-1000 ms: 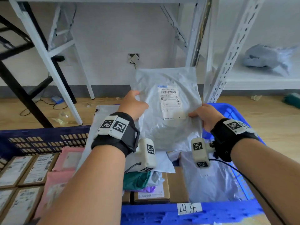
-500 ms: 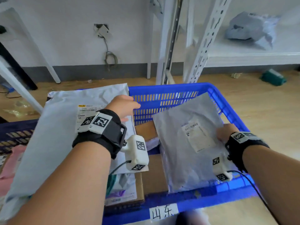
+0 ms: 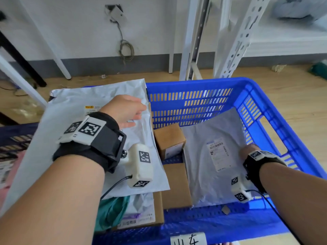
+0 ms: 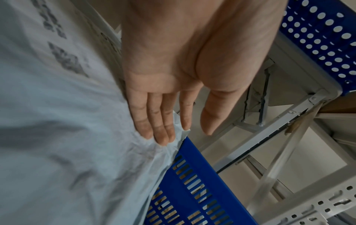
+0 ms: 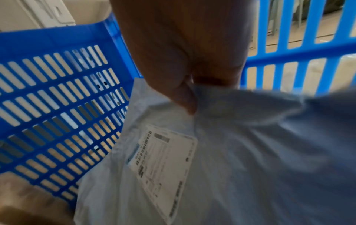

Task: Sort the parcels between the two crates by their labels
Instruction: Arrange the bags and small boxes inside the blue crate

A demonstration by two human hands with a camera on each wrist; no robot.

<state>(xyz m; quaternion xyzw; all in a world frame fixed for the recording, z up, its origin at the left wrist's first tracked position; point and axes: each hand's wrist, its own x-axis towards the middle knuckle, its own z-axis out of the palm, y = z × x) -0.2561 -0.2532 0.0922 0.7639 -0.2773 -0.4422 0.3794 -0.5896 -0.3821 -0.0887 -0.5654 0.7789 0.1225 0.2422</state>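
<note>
A grey poly parcel (image 3: 208, 167) with a white barcode label (image 3: 218, 154) lies slanted in the right half of the blue crate (image 3: 247, 89). My right hand (image 3: 247, 152) pinches its right edge; in the right wrist view the thumb (image 5: 185, 97) presses into the parcel (image 5: 240, 152) above the label (image 5: 163, 159). My left hand (image 3: 127, 112) rests with straight fingers on a large pale mailer (image 3: 74, 117) that lies over the crate's left rim. In the left wrist view the fingertips (image 4: 161, 137) touch that mailer's (image 4: 67, 121) corner. A darker blue crate (image 3: 16, 133) stands at the left.
Two cardboard boxes (image 3: 169, 138) (image 3: 177, 184) sit in the crate's middle, with a teal bag (image 3: 113, 209) and a flat labelled box (image 3: 141, 216) near the front. A handwritten tag (image 3: 188, 240) hangs on the front rim. White shelf uprights (image 3: 235, 38) rise behind the crate.
Both hands held the grey parcel up a second ago. The left hand let go and moved onto the large pale mailer. The right hand lowered the parcel into the blue crate.
</note>
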